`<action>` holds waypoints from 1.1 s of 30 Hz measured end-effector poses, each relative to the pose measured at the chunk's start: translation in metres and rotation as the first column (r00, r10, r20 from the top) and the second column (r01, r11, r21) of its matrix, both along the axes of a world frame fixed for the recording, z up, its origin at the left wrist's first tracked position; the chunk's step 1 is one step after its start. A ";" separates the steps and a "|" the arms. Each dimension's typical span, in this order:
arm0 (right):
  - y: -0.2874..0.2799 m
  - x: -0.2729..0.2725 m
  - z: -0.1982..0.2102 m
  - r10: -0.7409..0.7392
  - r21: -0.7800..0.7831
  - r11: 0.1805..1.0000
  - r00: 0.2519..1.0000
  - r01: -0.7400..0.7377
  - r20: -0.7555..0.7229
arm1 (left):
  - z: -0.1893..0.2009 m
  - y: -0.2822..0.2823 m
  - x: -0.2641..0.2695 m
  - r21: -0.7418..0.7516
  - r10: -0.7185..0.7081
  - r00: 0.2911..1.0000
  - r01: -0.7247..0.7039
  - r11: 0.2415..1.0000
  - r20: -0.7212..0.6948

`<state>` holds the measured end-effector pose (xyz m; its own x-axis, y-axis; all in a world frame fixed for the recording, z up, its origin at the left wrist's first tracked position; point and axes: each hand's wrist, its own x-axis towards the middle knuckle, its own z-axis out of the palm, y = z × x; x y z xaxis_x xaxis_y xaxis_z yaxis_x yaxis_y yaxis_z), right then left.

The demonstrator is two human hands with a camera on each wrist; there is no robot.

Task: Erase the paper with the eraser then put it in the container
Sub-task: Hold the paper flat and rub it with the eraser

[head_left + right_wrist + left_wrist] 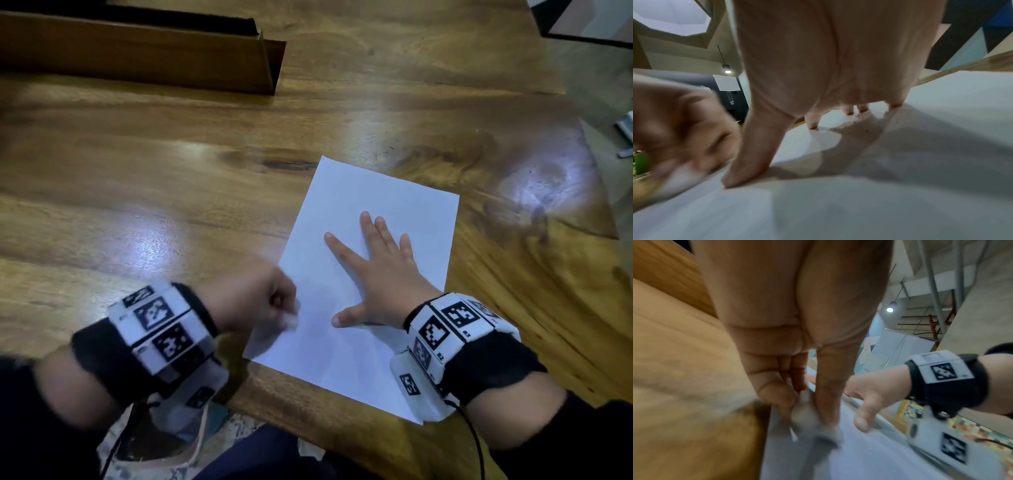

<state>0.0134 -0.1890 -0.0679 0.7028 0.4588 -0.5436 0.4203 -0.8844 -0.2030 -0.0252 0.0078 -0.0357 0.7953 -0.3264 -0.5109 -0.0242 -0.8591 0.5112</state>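
A white sheet of paper (346,342) lies on the wooden table (171,171), near its front edge. My left hand (263,305) pinches a small white eraser (291,320) and holds it down on the sheet's left side; the hand is blurred. From the left wrist, the eraser (805,415) sits between the thumb and fingers of that hand (803,402), touching the paper (869,456). My right hand (373,274) lies flat on the sheet, fingers spread and straight. Under the right wrist camera, this hand (818,81) presses its fingertips on the paper (879,194).
A long brown wooden container (144,58) stands at the table's back left. The table's right edge (603,192) runs down the right, with floor and a metal object (625,133) beyond it. My lap shows below the front edge.
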 end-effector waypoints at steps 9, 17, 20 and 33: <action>-0.001 0.000 0.000 -0.002 -0.010 1.000 1.000 0.002 -0.005 | -0.010 0.008 -0.024 -0.063 0.030 0.999 -0.027 0.998 0.043; 0.000 0.000 0.001 -0.012 0.006 1.000 1.000 0.012 -0.012 | -0.014 -0.008 0.013 -0.067 0.100 0.937 -0.082 0.994 0.336; 0.000 0.000 0.001 -0.009 0.003 1.000 1.000 0.009 -0.014 | -0.018 -0.003 -0.016 -0.105 0.018 0.969 0.009 0.994 0.248; 0.000 -0.001 0.001 -0.006 0.012 1.000 1.000 0.006 -0.004 | -0.017 -0.022 0.015 -0.058 -0.027 0.969 0.042 0.997 0.245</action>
